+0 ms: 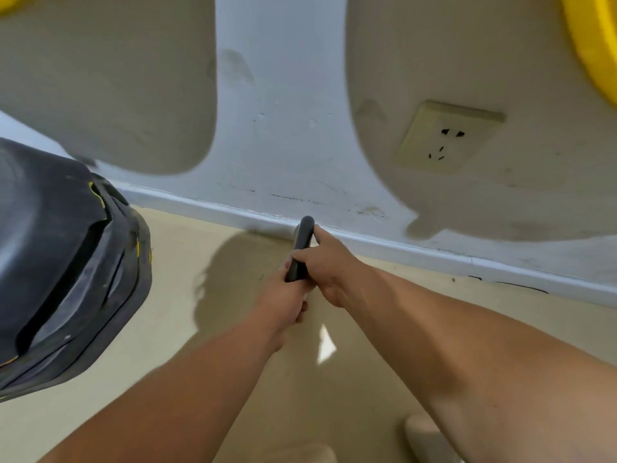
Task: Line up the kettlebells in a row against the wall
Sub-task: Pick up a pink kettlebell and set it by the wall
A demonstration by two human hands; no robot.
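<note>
A dark kettlebell handle [302, 248] shows between my two hands, close to the white baseboard [434, 255] of the wall. My left hand [283, 295] is closed around the handle's near end. My right hand [327, 265] grips it from the right side, further up. The kettlebell's body is hidden under my hands and forearms, and I cannot tell whether it rests on the beige floor [187, 322].
A large black rubber object [66, 255] with yellow flecks fills the left side. A wall socket [447, 138] sits on the wall at the right. Yellow curved shapes show at the top right corner [597, 45] and top left [10, 1]. Light footwear [424, 436] shows at the bottom.
</note>
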